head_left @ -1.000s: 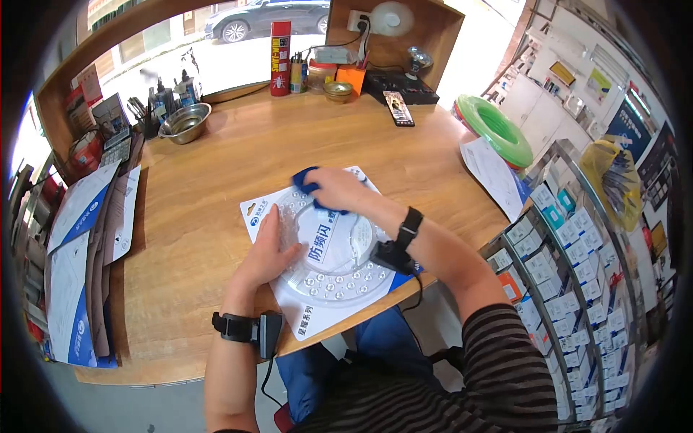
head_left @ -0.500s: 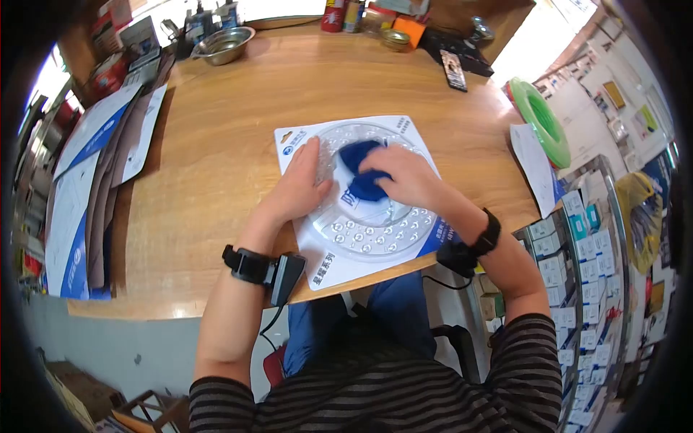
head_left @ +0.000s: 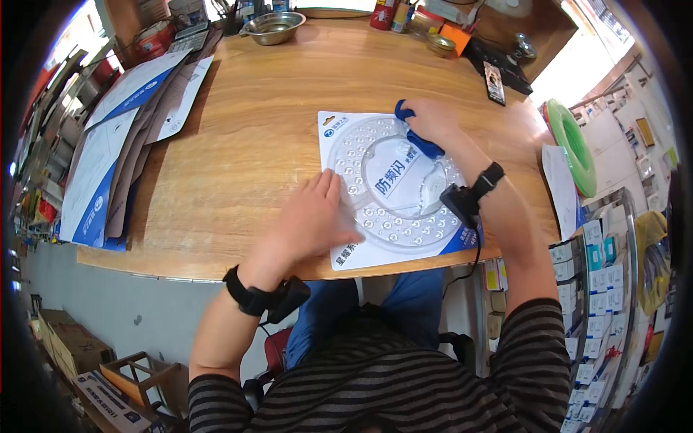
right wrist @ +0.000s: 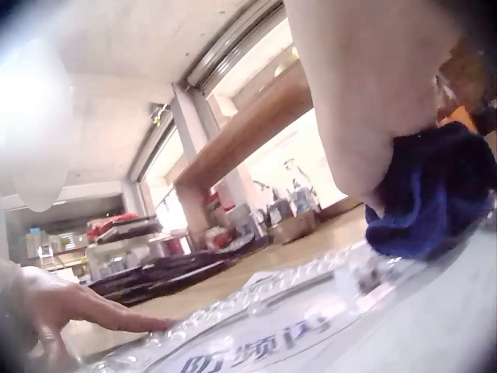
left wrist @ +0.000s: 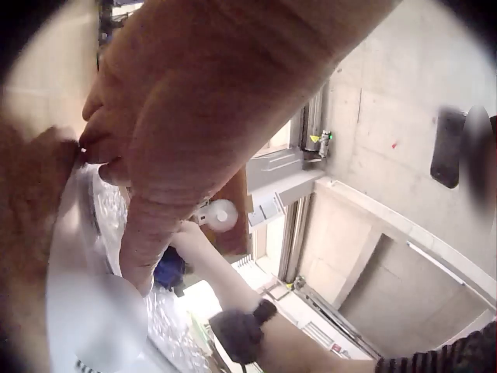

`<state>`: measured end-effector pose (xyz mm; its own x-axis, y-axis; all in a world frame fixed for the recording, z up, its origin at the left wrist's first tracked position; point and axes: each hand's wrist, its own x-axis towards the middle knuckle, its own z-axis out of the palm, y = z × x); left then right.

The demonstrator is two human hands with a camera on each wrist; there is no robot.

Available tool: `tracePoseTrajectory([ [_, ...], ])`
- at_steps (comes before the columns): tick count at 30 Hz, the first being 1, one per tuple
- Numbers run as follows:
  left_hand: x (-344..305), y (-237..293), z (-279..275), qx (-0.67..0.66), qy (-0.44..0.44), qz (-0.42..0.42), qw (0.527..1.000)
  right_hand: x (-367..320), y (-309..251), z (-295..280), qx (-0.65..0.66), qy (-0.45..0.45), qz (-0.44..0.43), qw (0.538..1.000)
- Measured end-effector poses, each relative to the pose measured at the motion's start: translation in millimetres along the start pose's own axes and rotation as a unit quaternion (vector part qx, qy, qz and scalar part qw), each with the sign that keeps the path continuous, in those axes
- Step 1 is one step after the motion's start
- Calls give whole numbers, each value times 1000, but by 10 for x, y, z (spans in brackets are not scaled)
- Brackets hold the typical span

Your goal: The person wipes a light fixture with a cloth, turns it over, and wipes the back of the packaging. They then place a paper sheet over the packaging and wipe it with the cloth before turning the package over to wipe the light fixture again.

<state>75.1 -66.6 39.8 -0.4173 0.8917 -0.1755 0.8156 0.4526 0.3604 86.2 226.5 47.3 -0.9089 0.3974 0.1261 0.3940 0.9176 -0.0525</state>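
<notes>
A white and blue card [head_left: 348, 254] with a clear round plastic shell [head_left: 356, 183] over it lies at the table's front edge. Over its far right part, my right hand [head_left: 440, 130] grips a dark blue cloth [head_left: 426, 144]; the right wrist view shows the cloth [right wrist: 435, 190] bunched under the fingers. My left hand [head_left: 307, 216], slightly blurred, is at the card's left edge with fingers extended and thumb spread over the near left corner. The left wrist view has the left hand [left wrist: 186, 109] large beside the shell [left wrist: 175, 326].
Stacked printed cards [head_left: 119, 155] stand along the table's left side. A metal bowl [head_left: 274, 29], a spray can [head_left: 383, 13] and a phone [head_left: 494, 83] sit toward the back. Green coiled tubing [head_left: 574, 148] is at the right edge, beside a shelf of small boxes [head_left: 595, 278].
The right hand has moved with the cloth from the shell's middle to its far right part. My left hand has slid toward the card's near left corner. The head view has shifted.
</notes>
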Motion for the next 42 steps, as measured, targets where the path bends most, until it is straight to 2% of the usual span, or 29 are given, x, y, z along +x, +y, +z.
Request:
tracePoseTrajectory([
  [2, -54, -104, 276, 22, 122, 67, 990, 102, -292, 65, 33, -22, -89, 995],
  [3, -65, -131, 323, 22, 143, 81, 986, 128, -486, 58, 44, -43, -116, 991],
  [8, -79, -151, 343, 32, 160, 90, 983, 9, -1349, 126, 98, -92, -280, 950],
  [10, -74, -159, 351, 33, 162, 87, 982, -330, -1496, -36, 139, -147, -289, 936],
  [13, -70, -140, 369, 54, 123, 79, 988, -768, -1418, -76, 129, -170, -293, 932],
  [15, -68, -67, 250, 58, 28, 26, 998, -1000, -1204, 12, 138, 9, -333, 933],
  [16, -60, -84, 292, 58, 27, 30, 997, -1121, -1093, 10, 137, 9, -330, 934],
  [18, -70, -156, 402, 76, 153, 77, 982, -1335, -838, -12, 137, 49, -371, 917],
  [22, -80, -130, 386, 46, 147, 60, 986, -1589, -246, -137, 74, 45, -334, 939],
  [24, -92, -72, 362, 40, 151, 59, 986, -1548, -56, -218, 20, 87, -251, 964],
  [25, -123, -35, 366, 47, 148, 48, 987, -1513, -23, -213, 21, 86, -249, 964],
  [27, -208, 57, 361, 59, 149, 40, 986, -1355, 64, -171, 2, 114, -162, 980],
  [30, -390, 207, 473, 65, 128, 79, 987, -1029, 56, 37, -33, 126, -136, 982],
  [32, -390, 229, 561, 62, 194, 79, 976, -921, -164, 191, -30, 132, -128, 982],
  [33, -385, 238, 576, 65, 193, 79, 976, -872, -277, 241, -31, 142, -121, 982],
  [35, -367, 269, 602, 68, 208, 70, 973, -906, -432, 313, 68, 211, -199, 955],
  [36, -365, 265, 611, 69, 205, 75, 974, -968, -566, 322, 133, 146, -237, 951],
  [38, -358, 256, 617, 77, 216, 76, 970, -1134, -820, 296, 80, 102, -233, 964],
  [42, -377, 251, 612, 50, 219, 70, 972, -1454, -617, 98, 179, 38, -252, 950],
])
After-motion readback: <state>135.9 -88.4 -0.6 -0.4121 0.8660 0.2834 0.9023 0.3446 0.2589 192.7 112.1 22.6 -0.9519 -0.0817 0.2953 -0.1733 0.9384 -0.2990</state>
